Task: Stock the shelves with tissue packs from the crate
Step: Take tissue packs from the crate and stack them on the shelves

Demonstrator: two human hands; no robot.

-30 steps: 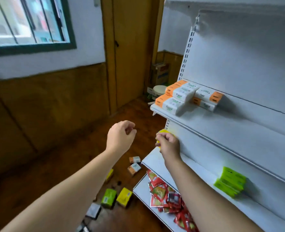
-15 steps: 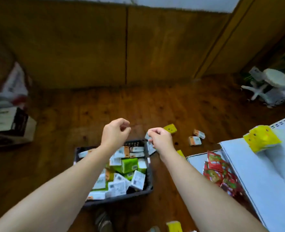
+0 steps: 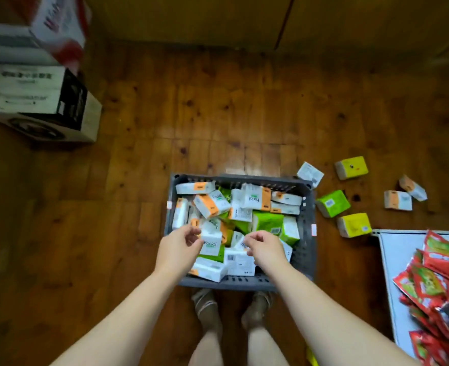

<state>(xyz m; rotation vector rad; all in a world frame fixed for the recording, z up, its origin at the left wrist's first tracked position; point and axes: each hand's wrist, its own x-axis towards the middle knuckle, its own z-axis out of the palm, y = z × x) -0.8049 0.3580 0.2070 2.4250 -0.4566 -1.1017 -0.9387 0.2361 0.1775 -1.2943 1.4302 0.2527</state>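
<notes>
Crate [image 3: 308,223]: dark grey plastic, slotted walls, sits on the wooden floor [image 3: 218,114] right in front of the person's feet [image 3: 207,310]. Full of tissue packs [image 3: 255,199] piled at random angles: mostly white with orange ends, several green ones [image 3: 267,223] mixed in on the right half.

Left hand [image 3: 178,247]: over the crate's near-left part, fingers loosely curled, nothing in it. Fingertips sit just beside a white "Facial" pack [image 3: 212,241] that stands tilted on the pile. Can't tell if they touch it, and they are not wrapped round it.

Right hand [image 3: 265,247]: over the near-middle of the crate, fingers hanging loosely curled above the packs, holding nothing.

Loose packs on the floor right of the crate:
- white one [image 3: 310,171] at the far-right corner, touching or just beside the rim
- green one [image 3: 333,203] just beside the right wall
- two yellow ones [image 3: 351,167] [image 3: 354,225], one farther and one nearer
- two white-and-orange ones [image 3: 397,200] further right, close together

White shelf [image 3: 392,260] at the right edge, low, carrying a heap of red sachets [image 3: 434,286]. Two cardboard boxes [image 3: 38,101] on the floor far left, well apart from the crate.
</notes>
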